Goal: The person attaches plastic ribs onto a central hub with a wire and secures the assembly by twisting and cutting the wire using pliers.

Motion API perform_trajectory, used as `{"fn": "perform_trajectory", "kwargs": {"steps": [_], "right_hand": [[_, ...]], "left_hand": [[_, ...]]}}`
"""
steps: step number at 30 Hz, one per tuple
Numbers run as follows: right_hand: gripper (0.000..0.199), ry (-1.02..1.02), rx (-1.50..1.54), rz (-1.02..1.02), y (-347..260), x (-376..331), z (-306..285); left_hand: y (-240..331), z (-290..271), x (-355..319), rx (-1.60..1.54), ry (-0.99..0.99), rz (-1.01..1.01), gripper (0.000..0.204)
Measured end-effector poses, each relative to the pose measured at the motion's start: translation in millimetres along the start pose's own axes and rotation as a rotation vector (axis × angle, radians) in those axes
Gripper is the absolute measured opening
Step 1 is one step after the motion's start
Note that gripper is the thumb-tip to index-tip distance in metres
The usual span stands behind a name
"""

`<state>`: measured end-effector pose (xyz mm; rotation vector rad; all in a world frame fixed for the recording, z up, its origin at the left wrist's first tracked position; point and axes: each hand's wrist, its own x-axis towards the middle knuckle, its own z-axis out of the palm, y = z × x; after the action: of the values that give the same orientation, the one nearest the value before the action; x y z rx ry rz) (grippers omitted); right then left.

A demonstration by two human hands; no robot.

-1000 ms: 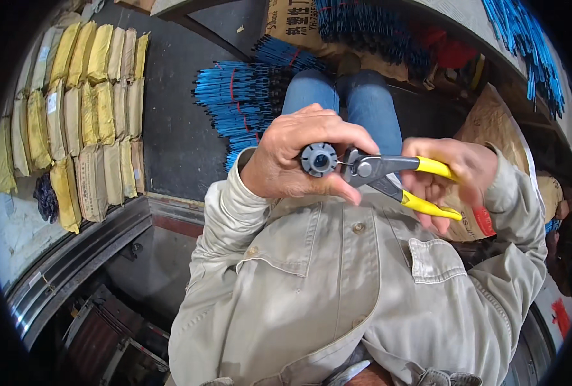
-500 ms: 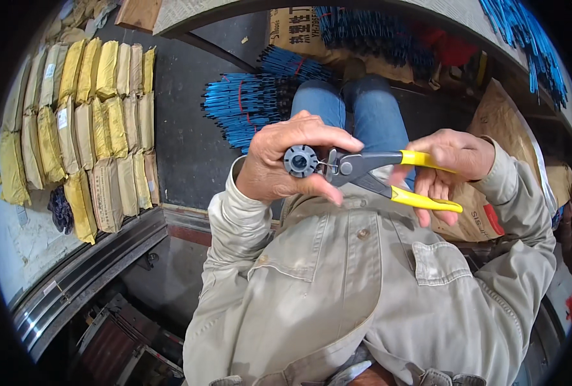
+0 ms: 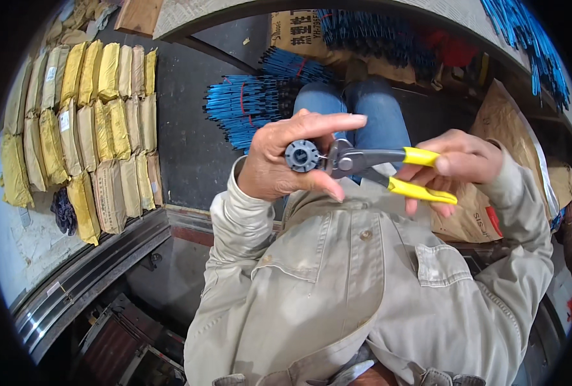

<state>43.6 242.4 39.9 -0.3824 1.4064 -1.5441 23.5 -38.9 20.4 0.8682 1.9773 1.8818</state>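
Note:
My left hand (image 3: pixel 267 168) is closed around a round grey slotted part (image 3: pixel 303 156), its dark centre facing up. The thumb and index finger stretch out on either side of a tool's head. That tool is a pair of pliers (image 3: pixel 344 164) with yellow-sleeved handles, held in my right hand (image 3: pixel 467 158). The fingers of that hand wrap the two handles, which stand a little apart. The jaws reach right up to the side of the grey part, where a thin bit of wire or metal shows between them. Whether the jaws grip it is too small to tell.
Bundles of thin blue rods (image 3: pixel 241 106) with red ties lie beyond my knees. More blue rods (image 3: pixel 527 51) hang over the curved table edge (image 3: pixel 421 9). Stacked yellow and tan packets (image 3: pixel 106 132) stand at left. A brown paper sack (image 3: pixel 501 138) is at right.
The plier handles have come closer together as my right fingers closed on them. The left hand still holds the grey part in nearly the same place.

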Motion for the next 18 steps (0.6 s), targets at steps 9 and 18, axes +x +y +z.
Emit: {"fn": "perform_trajectory", "kwargs": {"steps": [9, 18], "right_hand": [[0.048, 0.228, -1.088, -0.399, -16.8, -5.2, 24.5], [0.035, 0.707, -1.645, -0.428, -5.7, 17.9, 37.1]], "left_hand": [[-10.7, -3.4, -5.9, 0.005, 0.024, 0.114, 0.065], [-7.2, 7.8, -11.4, -0.020, 0.178, 0.145, 0.057]]}}
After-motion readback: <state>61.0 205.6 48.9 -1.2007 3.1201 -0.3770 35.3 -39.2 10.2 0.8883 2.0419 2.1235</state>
